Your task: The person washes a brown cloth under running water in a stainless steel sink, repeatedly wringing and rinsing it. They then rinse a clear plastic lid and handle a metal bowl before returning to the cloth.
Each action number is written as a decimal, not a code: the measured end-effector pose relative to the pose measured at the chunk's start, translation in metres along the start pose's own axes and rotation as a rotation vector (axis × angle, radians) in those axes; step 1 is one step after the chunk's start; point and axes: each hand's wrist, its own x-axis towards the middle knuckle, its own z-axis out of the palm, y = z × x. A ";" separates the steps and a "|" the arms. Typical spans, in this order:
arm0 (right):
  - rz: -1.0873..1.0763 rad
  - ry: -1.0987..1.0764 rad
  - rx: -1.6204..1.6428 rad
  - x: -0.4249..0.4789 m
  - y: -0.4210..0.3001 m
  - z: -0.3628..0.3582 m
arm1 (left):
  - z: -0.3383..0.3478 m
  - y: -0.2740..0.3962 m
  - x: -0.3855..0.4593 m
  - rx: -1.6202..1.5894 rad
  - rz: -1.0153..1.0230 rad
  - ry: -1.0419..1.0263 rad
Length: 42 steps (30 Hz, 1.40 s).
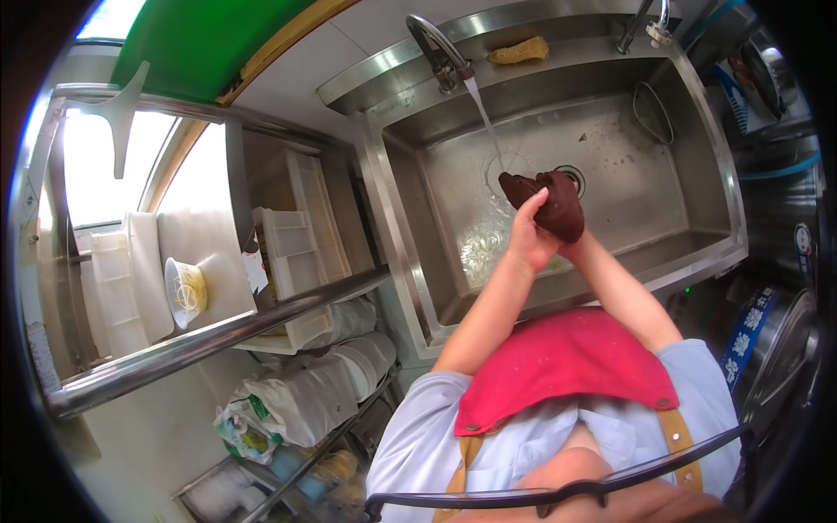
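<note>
A dark brown wet-looking cloth [554, 204] is bunched between my two hands, above the stainless steel sink [628, 196]. My left hand [531, 229] grips its near left side, with the thumb lying on top. Most of my right hand [571, 248] is hidden under and behind the cloth; only a part by the wrist shows. Water [484, 114] runs from the curved faucet [439, 49] and comes down close to the cloth's left tip. Just behind the cloth, the round drain [577, 180] is partly covered.
On the sink's back ledge lies a yellowish loofah-like scrubber [520, 51]. A second faucet [659, 31] stands at the back right. A wire-rimmed strainer [652, 114] leans inside the basin. Left of the sink, a metal rail [222, 343] fronts white plastic baskets [291, 242] and a clear cup [186, 292].
</note>
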 end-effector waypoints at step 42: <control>0.192 0.334 -0.670 0.054 -0.055 0.008 | -0.077 0.027 0.043 0.823 0.011 0.256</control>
